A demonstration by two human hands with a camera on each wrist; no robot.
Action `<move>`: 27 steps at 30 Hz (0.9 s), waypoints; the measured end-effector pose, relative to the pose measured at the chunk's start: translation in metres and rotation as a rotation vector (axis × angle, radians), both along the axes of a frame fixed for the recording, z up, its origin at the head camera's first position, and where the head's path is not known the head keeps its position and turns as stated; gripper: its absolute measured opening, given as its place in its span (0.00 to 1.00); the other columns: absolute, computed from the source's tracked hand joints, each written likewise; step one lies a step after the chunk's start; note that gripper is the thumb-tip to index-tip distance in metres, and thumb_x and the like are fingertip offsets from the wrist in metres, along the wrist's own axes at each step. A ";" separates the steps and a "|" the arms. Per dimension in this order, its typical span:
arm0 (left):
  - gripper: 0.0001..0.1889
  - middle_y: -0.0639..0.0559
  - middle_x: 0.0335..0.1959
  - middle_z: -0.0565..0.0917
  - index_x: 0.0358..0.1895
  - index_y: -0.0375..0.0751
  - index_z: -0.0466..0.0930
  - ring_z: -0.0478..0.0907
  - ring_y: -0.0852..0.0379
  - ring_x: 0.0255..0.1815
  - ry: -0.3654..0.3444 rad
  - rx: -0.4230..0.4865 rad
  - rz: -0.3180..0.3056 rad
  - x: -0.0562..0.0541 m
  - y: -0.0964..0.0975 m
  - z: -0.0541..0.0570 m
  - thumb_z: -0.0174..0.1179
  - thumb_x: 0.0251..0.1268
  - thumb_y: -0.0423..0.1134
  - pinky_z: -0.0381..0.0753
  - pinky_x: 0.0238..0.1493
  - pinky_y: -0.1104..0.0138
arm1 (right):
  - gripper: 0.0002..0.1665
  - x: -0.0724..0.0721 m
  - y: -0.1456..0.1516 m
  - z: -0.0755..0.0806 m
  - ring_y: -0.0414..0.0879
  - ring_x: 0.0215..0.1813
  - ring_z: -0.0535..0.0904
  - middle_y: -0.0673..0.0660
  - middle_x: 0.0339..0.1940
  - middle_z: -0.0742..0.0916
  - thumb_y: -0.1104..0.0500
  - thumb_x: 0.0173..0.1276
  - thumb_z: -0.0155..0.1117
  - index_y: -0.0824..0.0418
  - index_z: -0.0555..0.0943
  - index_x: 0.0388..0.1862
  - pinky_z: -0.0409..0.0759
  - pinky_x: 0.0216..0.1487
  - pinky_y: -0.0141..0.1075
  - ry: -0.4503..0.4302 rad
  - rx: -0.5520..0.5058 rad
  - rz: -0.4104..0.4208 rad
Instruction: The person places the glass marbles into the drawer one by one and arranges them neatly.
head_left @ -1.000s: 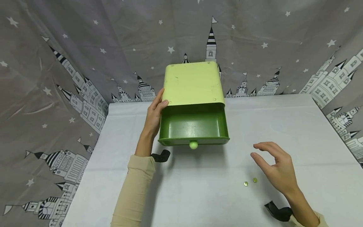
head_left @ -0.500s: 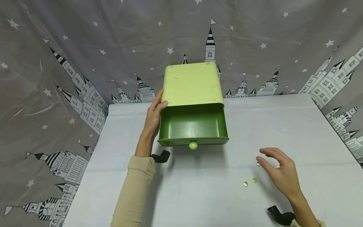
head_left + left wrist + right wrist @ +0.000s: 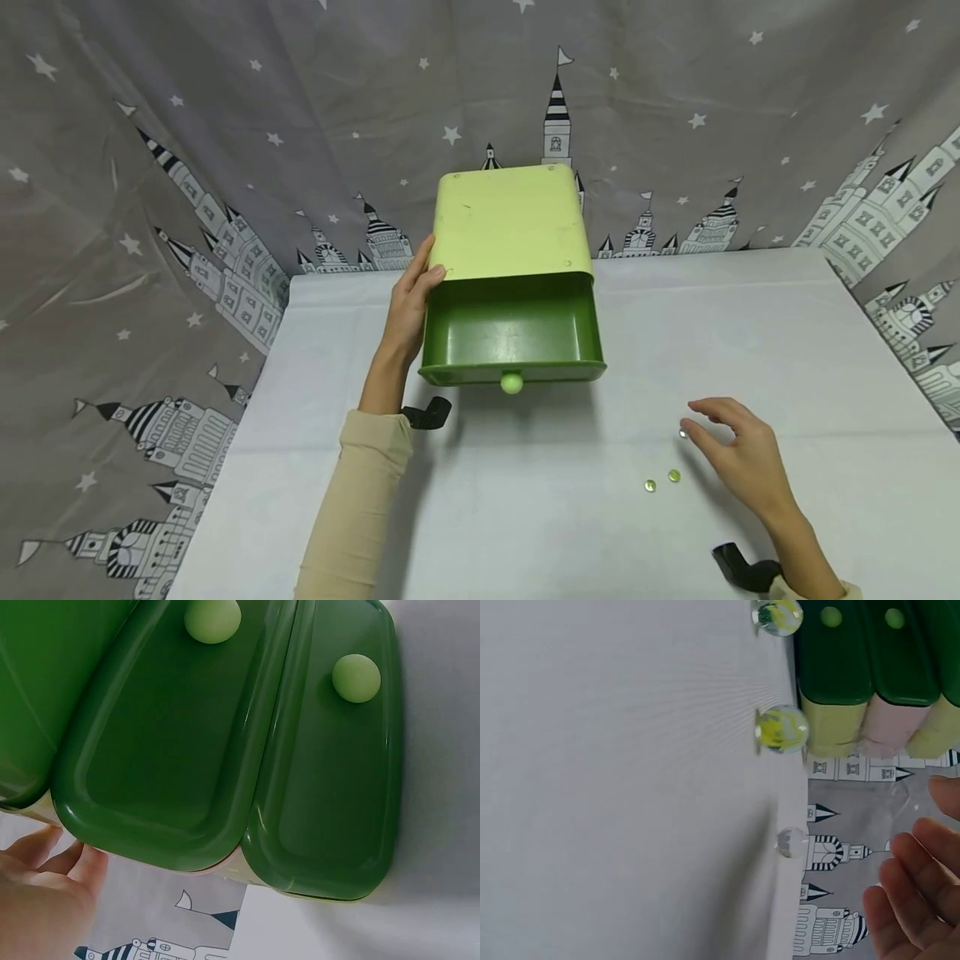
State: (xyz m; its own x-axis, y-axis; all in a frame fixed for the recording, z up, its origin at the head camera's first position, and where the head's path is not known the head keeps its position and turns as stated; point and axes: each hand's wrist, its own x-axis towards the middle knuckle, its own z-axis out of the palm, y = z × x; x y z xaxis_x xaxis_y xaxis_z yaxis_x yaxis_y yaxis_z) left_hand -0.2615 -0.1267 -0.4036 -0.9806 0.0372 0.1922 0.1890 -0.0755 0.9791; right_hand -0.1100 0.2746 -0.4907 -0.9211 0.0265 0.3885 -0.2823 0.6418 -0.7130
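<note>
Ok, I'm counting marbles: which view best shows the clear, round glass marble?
The right wrist view: the clear marble appears larger and unobstructed. The head view shows a speck by the right hand; the left wrist view, none.

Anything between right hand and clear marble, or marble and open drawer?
Nothing visible separates the right hand from the clear marble. Toward the open drawer, only its rim intervenes; the yellow marbles lie off that line.

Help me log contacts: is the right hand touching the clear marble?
Apart. In the right wrist view, castle-print cloth shows through a gap between the right hand and the clear marble.
</note>
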 end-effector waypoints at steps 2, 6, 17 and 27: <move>0.32 0.52 0.77 0.59 0.78 0.51 0.58 0.56 0.59 0.75 -0.004 0.000 0.004 0.000 0.000 0.000 0.53 0.73 0.41 0.58 0.71 0.62 | 0.15 0.000 0.001 -0.002 0.44 0.43 0.77 0.57 0.42 0.87 0.69 0.55 0.75 0.67 0.86 0.43 0.71 0.43 0.24 -0.014 0.022 -0.003; 0.32 0.52 0.77 0.59 0.78 0.52 0.58 0.57 0.59 0.74 -0.007 -0.003 0.006 0.000 0.001 0.000 0.53 0.73 0.42 0.60 0.70 0.61 | 0.14 0.000 0.005 -0.006 0.41 0.44 0.77 0.57 0.42 0.87 0.68 0.56 0.75 0.67 0.86 0.43 0.70 0.44 0.22 -0.027 0.032 0.002; 0.31 0.55 0.77 0.59 0.78 0.53 0.58 0.57 0.60 0.74 -0.009 0.012 -0.002 0.000 0.000 -0.001 0.53 0.73 0.42 0.61 0.70 0.60 | 0.14 -0.001 0.009 -0.020 0.51 0.47 0.81 0.59 0.41 0.87 0.68 0.56 0.75 0.69 0.86 0.42 0.67 0.48 0.19 -0.064 0.076 0.028; 0.31 0.55 0.77 0.58 0.78 0.53 0.58 0.57 0.60 0.74 -0.018 0.019 -0.003 0.000 0.000 0.000 0.53 0.74 0.43 0.61 0.70 0.59 | 0.14 -0.002 0.011 -0.027 0.61 0.49 0.81 0.62 0.44 0.86 0.66 0.60 0.73 0.70 0.85 0.44 0.76 0.51 0.52 -0.162 0.089 0.014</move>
State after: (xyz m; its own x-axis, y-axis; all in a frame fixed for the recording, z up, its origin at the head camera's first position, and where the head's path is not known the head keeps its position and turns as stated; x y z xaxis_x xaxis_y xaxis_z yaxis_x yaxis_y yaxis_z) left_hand -0.2613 -0.1271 -0.4038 -0.9838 0.0363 0.1755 0.1714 -0.0945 0.9807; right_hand -0.1120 0.2856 -0.5177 -0.9718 -0.0144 0.2353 -0.1775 0.7015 -0.6902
